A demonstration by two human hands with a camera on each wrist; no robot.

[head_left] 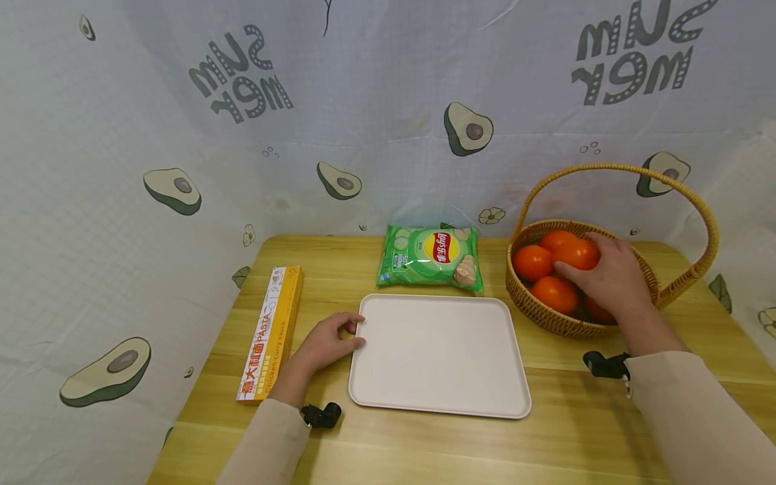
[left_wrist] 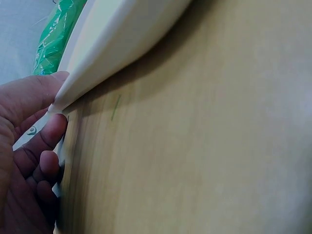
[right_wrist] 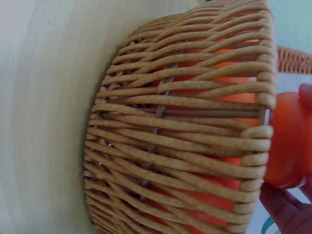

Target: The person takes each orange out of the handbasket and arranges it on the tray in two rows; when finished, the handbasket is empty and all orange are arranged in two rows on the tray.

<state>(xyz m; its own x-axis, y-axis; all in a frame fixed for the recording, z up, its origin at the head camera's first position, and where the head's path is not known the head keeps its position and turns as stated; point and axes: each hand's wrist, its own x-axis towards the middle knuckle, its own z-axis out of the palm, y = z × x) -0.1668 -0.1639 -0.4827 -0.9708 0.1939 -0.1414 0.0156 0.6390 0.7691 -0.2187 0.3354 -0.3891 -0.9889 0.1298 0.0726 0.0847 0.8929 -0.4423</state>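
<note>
We see woven wicker in the basket point(right_wrist: 180, 126), its strands rounded and ridged, rough overall with a faint sheen. The tomatoes point(head_left: 554, 294) look smooth-skinned and glossy to us. We note a smooth, matt tray point(head_left: 439, 357), plastic by its look, and a crinkled, shiny plastic-film bag point(head_left: 415, 257). The pasta box point(head_left: 271, 337) looks like printed card, the tabletop point(head_left: 424, 451) smooth grained wood with a soft sheen. We find matt cloth in the sleeves point(head_left: 697, 404) and creased backdrop point(head_left: 388, 81), and dark plastic on the wrist cameras point(head_left: 324, 415)
</note>
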